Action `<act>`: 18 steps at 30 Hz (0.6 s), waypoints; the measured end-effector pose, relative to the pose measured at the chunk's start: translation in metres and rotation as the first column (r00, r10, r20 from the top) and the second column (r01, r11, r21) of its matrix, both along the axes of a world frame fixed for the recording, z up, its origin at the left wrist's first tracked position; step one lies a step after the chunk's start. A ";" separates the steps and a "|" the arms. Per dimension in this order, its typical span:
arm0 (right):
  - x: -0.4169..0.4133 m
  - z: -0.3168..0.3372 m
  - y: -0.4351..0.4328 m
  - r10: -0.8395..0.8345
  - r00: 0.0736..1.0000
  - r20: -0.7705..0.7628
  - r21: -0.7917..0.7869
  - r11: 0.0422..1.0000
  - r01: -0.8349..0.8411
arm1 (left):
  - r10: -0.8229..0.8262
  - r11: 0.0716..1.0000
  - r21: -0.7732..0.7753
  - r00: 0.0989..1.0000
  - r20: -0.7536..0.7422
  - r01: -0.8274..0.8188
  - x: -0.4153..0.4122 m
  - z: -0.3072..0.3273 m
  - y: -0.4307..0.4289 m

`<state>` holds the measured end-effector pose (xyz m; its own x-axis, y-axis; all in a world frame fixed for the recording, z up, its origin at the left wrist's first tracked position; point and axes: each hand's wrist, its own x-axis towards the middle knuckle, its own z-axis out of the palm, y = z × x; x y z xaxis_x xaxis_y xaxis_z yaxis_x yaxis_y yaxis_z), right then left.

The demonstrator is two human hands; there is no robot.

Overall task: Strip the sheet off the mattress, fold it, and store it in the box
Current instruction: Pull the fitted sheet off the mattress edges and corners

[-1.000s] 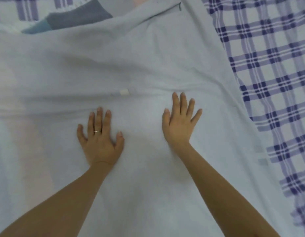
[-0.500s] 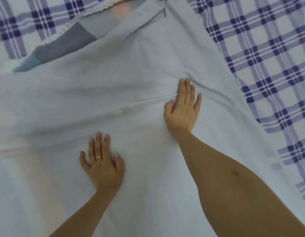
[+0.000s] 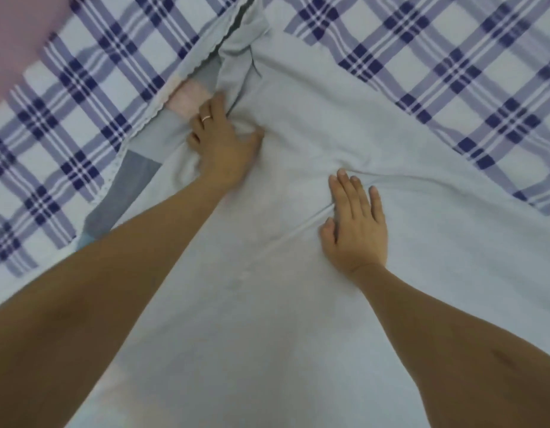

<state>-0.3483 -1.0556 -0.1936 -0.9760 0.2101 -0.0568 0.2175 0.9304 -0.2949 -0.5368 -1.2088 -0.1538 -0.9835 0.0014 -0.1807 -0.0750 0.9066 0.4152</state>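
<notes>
A pale blue-grey sheet (image 3: 298, 304) lies spread flat over a plaid mattress cover, its far end narrowing toward the top centre. My left hand (image 3: 221, 143), wearing a ring, reaches far forward and grips a bunched fold of the sheet near its left edge, fingers curled into the cloth. My right hand (image 3: 357, 223) lies flat on the sheet to the right, fingers straight, pressing it down beside a crease. Along the sheet's left edge show grey, pink and blue patchwork panels (image 3: 128, 186) with a scalloped trim. No box is in view.
The blue-and-white plaid cover (image 3: 452, 88) shows on both sides of the sheet, left and upper right. A pink surface (image 3: 17, 35) fills the top left corner.
My left hand moved forward and to the right from lying flat to gripping a fold of the sheet. My right hand now sits nearer and further right. The view has shifted forward over the bed.
</notes>
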 end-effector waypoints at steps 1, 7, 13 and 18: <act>0.000 0.001 0.001 0.003 1.000 0.000 -0.003 1.000 -0.003 | -0.022 1.000 0.010 1.000 0.009 0.022 -0.012 0.001 0.005; -0.001 -0.004 0.002 -0.008 1.000 -0.025 -0.003 1.000 0.008 | -0.153 0.985 -0.048 0.975 0.162 0.163 -0.061 0.008 0.010; 0.000 -0.001 0.002 -0.009 0.999 -0.036 -0.018 1.000 0.008 | -0.243 0.969 0.021 0.966 -0.094 0.246 -0.052 0.001 0.017; 0.004 0.001 0.000 -0.025 1.000 -0.011 -0.031 0.999 0.025 | -0.190 0.960 0.172 0.964 -0.184 0.222 -0.075 0.020 0.011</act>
<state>-0.3445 -1.0554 -0.1926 -0.9712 0.2326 -0.0523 0.2368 0.9153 -0.3258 -0.6121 -1.1980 -0.1336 -0.9741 0.2259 0.0061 0.1888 0.7988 0.5713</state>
